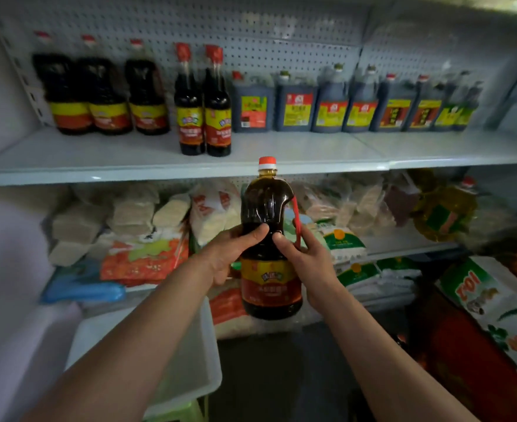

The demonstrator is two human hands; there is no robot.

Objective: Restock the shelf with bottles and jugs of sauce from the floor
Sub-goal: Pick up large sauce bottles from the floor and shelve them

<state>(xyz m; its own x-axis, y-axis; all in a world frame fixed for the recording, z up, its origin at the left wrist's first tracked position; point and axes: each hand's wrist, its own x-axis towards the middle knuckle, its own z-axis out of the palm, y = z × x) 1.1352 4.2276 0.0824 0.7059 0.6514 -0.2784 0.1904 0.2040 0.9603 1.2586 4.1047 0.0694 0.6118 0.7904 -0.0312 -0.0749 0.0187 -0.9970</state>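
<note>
I hold a big jug of dark sauce upright in mid-air, below the front edge of the white shelf. It has a red cap, a red side handle and a red-and-yellow label. My left hand grips its left side, thumb across the front. My right hand grips the right side by the handle. On the shelf stand three similar jugs at the left, two tall bottles in the middle and a row of square jugs to the right.
The lower shelf holds bagged goods and noodle packs. A yellow oil jug sits at its right. A white plastic bin stands low at the left, and printed sacks lie at the lower right.
</note>
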